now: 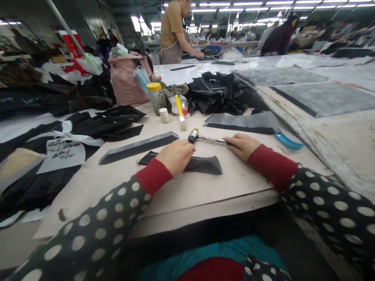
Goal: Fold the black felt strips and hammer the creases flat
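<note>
A small hammer (211, 139) with a dark, round head lies low over the pale work board, its head pointing left. My right hand (241, 146) has its fingers closed around the end of the handle. My left hand (176, 156) rests on a folded dark strip (205, 164), fingers together and bent over it; the fingertips are near the hammer head, and part of the strip is hidden under the hand. Behind my left hand lies a longer black and grey strip (140, 146).
Beyond the hands are a yellow brush (179, 111), a white bottle (164, 116), a yellow-lidded jar (156, 97) and black pieces (222, 91). A blue scoop (288, 141) lies right. Tied black bundles (117, 117) sit left. A person (172, 31) stands across the table.
</note>
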`<state>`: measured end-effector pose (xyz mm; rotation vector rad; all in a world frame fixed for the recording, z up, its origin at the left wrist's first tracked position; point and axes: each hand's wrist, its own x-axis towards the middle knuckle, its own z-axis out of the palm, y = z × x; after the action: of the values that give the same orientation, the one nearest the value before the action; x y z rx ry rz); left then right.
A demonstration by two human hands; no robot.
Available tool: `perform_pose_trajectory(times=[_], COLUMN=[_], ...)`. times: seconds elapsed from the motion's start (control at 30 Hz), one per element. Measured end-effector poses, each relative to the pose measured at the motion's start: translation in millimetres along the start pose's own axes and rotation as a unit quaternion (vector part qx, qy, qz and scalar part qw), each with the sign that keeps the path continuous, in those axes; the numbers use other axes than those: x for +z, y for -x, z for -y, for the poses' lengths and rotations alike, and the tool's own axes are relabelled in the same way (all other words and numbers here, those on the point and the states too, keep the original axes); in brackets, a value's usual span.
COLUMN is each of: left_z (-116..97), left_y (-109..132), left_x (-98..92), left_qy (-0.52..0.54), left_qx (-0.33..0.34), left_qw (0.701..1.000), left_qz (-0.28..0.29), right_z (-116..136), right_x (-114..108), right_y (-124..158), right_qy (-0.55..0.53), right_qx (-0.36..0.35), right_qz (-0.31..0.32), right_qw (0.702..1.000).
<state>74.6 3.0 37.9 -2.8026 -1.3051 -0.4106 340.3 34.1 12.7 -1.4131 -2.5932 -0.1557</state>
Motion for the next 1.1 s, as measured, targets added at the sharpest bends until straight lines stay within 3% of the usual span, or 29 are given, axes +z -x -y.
perform_pose_trajectory(times=[0.13,0.3,0.4,0.5,0.67,0.87,0.97,1.1], left_z=[-6.1,-1.9,-2.0,-5.0,-12.7,-13.8,-15.2,-19.5], left_y=[-24.4,-24.7,-22.1,-22.1,-21.6,-19.0,-18.4,-17.4], left_x=[31.8,57.2,55.0,47.3,34.4,26.1,26.0,28.9], left_qy=[0.095,0.149,0.161,0.185,0.261,0.307,0.292,0.235], left_qx=[-0.007,-0.043,-0.049,-0.053,0.012,0.030,0.040,0.046], left_qw=[0.995,0.987,0.985,0.981,0.965,0.951,0.956,0.970], left_qz=[-0.014,-0.041,-0.046,-0.034,0.005,0.028,0.013,-0.039], right_z=[24.7,58.6,64.5,65.0,66.0,63.4,61.9,61.5], right_x=[-1.6,-3.5,4.6,10.1,9.0,12.7,12.9,8.1], right_y=[-0.1,8.9,9.5,8.9,10.0,10.3,10.0,9.0], right_qy=[-0.099,-0.249,-0.386,-0.449,-0.397,-0.321,-0.339,-0.447], right_qx=[0.042,0.120,0.140,0.141,0.076,-0.028,-0.024,0.036], right_qz=[-0.028,0.075,0.107,0.058,-0.034,-0.133,-0.122,-0.032], right_qw=[0.994,0.958,0.905,0.880,0.914,0.937,0.932,0.893])
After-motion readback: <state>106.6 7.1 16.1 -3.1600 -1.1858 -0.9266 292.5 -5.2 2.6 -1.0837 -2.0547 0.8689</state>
